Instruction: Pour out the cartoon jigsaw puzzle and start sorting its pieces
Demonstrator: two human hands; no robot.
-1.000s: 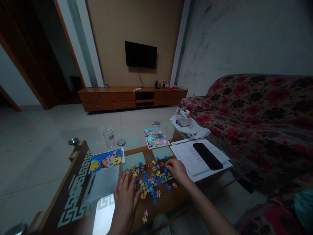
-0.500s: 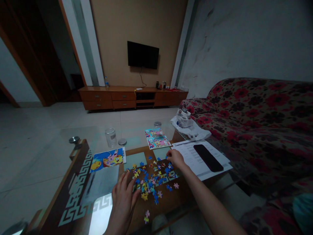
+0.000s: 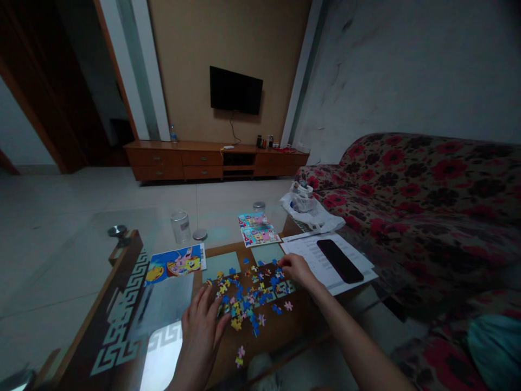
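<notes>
Clock is read from the puzzle pieces (image 3: 249, 297), scattered loose on the glass table (image 3: 280, 334). At 8 o'clock the left hand (image 3: 200, 320) is rested by the pile, fingers spread wide. At 2 the right hand (image 3: 297, 269) is placed, fingertips held narrow; whether a piece is pinched cannot be told. Both forearms are cut off below. At 10 a picture card (image 3: 177, 264) is laid. At 11 a clear glass jar (image 3: 181, 228) is left uncovered, the floor seen through it. At 12 a lidded jar (image 3: 259, 207) is partly hidden by a second card (image 3: 258, 231). At 1 the plastic bag's (image 3: 315, 214) contents are hard to make out.
</notes>
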